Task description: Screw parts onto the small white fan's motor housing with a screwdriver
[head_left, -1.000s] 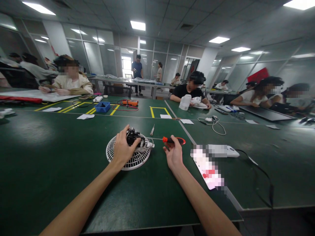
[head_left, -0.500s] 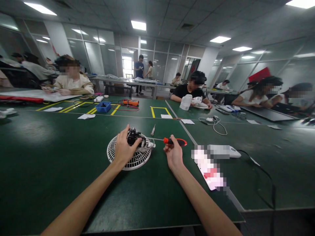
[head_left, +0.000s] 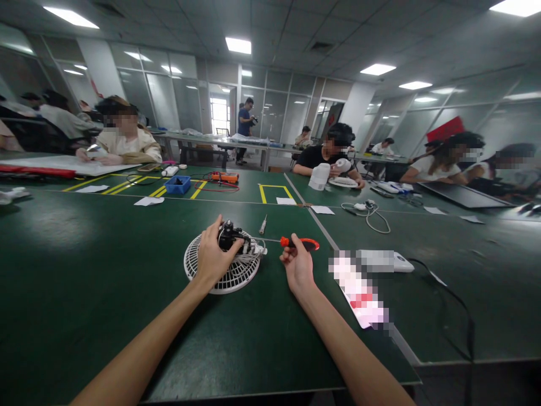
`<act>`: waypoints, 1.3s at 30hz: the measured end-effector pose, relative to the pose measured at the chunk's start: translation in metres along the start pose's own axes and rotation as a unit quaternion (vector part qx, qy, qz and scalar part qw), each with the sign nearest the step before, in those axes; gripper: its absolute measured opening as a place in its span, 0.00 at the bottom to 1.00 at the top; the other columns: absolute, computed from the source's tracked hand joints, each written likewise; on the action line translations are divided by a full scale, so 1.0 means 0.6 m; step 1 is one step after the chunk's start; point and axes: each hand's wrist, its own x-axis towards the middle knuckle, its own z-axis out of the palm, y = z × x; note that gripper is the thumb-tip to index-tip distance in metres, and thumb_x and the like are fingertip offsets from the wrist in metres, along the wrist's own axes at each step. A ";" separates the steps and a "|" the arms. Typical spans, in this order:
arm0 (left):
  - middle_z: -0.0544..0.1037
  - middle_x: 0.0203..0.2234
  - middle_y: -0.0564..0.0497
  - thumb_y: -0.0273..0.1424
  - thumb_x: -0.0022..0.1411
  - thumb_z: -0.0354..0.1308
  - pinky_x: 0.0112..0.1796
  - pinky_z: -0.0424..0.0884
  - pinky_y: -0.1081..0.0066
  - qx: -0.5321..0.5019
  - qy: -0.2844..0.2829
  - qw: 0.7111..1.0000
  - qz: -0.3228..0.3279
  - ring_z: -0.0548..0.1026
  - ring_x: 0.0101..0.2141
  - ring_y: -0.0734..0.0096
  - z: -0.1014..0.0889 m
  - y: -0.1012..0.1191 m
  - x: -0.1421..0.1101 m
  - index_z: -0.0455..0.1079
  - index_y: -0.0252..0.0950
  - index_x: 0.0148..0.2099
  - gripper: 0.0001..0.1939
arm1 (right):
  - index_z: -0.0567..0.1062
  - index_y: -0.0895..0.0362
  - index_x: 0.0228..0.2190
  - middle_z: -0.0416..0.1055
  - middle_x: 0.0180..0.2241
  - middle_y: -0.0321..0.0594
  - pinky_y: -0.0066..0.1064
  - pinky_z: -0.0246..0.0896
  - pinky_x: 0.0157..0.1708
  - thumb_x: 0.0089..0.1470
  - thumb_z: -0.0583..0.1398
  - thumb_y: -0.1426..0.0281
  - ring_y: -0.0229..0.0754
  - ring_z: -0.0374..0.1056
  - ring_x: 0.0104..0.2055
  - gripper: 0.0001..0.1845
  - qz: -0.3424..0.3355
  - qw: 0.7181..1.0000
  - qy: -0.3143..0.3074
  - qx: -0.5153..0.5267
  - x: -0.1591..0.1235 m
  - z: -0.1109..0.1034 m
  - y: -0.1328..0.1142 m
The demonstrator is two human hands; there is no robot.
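Black motor unit [head_left: 227, 241] atop the white grille [head_left: 236, 279] appears rigid, best held by its body; left hand [head_left: 212, 251] clasps it, right hand [head_left: 300, 266], right of grille, grips screwdriver [head_left: 284, 242].

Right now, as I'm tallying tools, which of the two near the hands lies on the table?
The small pale tool near the white grille; the red-black screwdriver is in the right hand.

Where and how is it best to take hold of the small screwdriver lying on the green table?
The small screwdriver is probably best pinched by its thicker handle, from above and the right: the handle end lies nearer, the thin shaft points away, and the long screwdriver crosses the near side.
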 end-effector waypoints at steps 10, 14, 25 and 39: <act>0.76 0.53 0.39 0.43 0.55 0.69 0.57 0.70 0.47 -0.003 -0.008 0.999 -0.032 0.73 0.54 0.48 -0.003 0.016 0.009 0.64 0.36 0.66 0.40 | 0.69 0.54 0.27 0.68 0.20 0.28 0.24 0.57 0.20 0.40 0.69 0.68 0.32 0.59 0.20 0.14 -0.011 1.000 0.014 0.001 0.001 0.002 -0.005; 0.75 0.53 0.40 0.43 0.55 0.68 0.56 0.70 0.49 0.008 -0.017 0.999 -0.029 0.72 0.54 0.49 -0.001 0.025 0.011 0.64 0.35 0.65 0.38 | 0.68 0.53 0.25 0.61 0.17 0.25 0.23 0.52 0.18 0.39 0.73 0.63 0.31 0.54 0.19 0.19 -0.016 1.000 -0.002 0.004 0.002 0.000 -0.005; 0.74 0.49 0.42 0.38 0.52 0.67 0.51 0.72 0.50 0.016 -0.008 1.000 -0.022 0.72 0.50 0.50 0.005 0.037 0.011 0.64 0.36 0.59 0.34 | 0.71 0.54 0.29 0.70 0.21 0.29 0.26 0.60 0.23 0.40 0.67 0.69 0.34 0.64 0.22 0.11 -0.011 1.000 0.016 0.008 0.004 -0.004 -0.013; 0.70 0.48 0.45 0.37 0.57 0.65 0.54 0.73 0.51 -0.017 -0.029 0.999 0.035 0.73 0.51 0.53 -0.003 0.033 0.008 0.72 0.42 0.58 0.25 | 0.71 0.54 0.30 0.74 0.24 0.30 0.26 0.64 0.27 0.40 0.64 0.71 0.35 0.69 0.25 0.11 0.011 1.000 0.017 0.023 0.004 -0.004 -0.015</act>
